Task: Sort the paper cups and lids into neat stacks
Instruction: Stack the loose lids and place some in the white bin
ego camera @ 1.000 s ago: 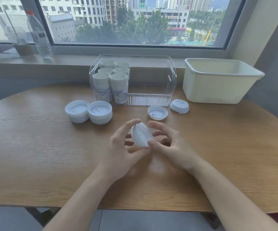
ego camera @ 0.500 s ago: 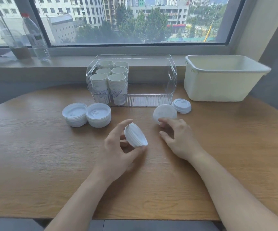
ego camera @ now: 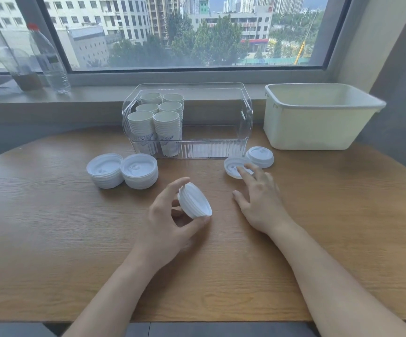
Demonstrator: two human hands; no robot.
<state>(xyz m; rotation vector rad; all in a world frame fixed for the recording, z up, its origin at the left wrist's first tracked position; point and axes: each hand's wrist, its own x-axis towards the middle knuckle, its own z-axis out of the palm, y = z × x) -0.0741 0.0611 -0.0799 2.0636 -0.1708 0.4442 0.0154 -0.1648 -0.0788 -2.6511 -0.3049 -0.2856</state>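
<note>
Gripping tilted lid stack (ego camera: pixel 194 200), left hand (ego camera: pixel 170 222); right hand (ego camera: pixel 258 190) open, fingertips touching single lid (ego camera: pixel 233 166).

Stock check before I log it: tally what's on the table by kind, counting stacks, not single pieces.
Cup stacks in the clear bin: 6
Lid stacks: 4, two at left, one in the left hand, one at right
Single lid under the right hand: 1
Bins: 2, clear and cream
Total: 13
</note>
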